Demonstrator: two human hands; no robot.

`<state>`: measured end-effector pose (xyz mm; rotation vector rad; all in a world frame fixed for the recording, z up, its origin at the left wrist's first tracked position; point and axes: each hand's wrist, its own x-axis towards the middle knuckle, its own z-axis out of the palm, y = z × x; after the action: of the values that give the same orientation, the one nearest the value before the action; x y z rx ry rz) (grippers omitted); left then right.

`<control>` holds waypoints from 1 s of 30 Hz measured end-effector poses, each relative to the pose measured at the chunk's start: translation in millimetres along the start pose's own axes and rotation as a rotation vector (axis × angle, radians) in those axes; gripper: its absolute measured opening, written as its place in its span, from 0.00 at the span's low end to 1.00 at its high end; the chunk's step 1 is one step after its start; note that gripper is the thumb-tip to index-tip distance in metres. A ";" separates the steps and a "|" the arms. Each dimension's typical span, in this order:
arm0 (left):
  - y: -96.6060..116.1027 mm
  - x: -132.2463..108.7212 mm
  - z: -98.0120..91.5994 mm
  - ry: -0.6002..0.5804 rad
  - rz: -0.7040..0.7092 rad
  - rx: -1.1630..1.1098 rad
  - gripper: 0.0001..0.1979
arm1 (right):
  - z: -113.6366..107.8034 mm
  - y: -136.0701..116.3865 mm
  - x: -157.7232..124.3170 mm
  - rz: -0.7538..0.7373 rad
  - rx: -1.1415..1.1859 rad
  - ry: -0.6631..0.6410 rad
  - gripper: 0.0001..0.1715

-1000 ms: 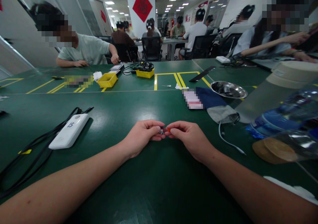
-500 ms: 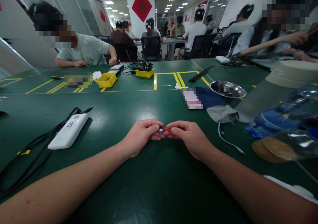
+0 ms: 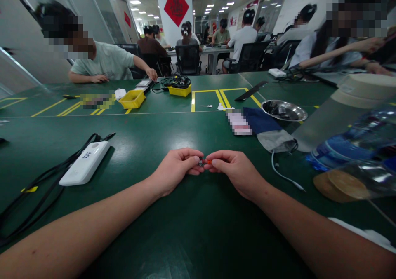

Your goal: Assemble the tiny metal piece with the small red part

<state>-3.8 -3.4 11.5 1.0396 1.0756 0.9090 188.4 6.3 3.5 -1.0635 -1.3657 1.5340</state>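
Note:
Over the middle of the green table point(image 3: 173, 237), my two hands meet fingertip to fingertip. Between thumb and fingers, my left hand point(image 3: 181, 166) is closed on a small silver metal part point(image 3: 201, 163), too tiny to identify exactly. My right hand point(image 3: 233, 167) pinches a small orange piece point(image 3: 209, 162), mostly hidden by the fingers. The two pieces sit side by side; whether they touch I cannot tell.
To the left lie a white power bank point(image 3: 85, 163) and black cables. On the right are a blue-labelled bottle point(image 3: 340, 145), a steel bowl point(image 3: 284, 110), a cloth pouch point(image 3: 262, 122) and a grey cable point(image 3: 286, 176). Yellow trays point(image 3: 133, 100) stand farther back; co-workers sit around.
My hands stay nearly in place, and the silver part looks slightly turned. Across the table at the left, a co-worker's hand has moved right toward the cables.

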 end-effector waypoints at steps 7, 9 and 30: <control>-1.1 0.0 0.0 -0.009 0.013 -0.028 0.12 | 0.4 1.4 0.2 -0.007 0.017 0.003 0.09; -0.7 -0.1 0.3 -0.015 0.012 -0.036 0.12 | 0.1 1.5 0.2 -0.006 0.016 0.002 0.09; 2.7 1.7 -4.4 -0.080 -0.041 -0.157 0.11 | -1.8 4.0 0.9 -0.011 0.087 -0.024 0.09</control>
<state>-7.8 -0.1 13.1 0.9136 0.9403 0.8965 189.7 7.3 -0.6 -0.9856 -1.3066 1.5886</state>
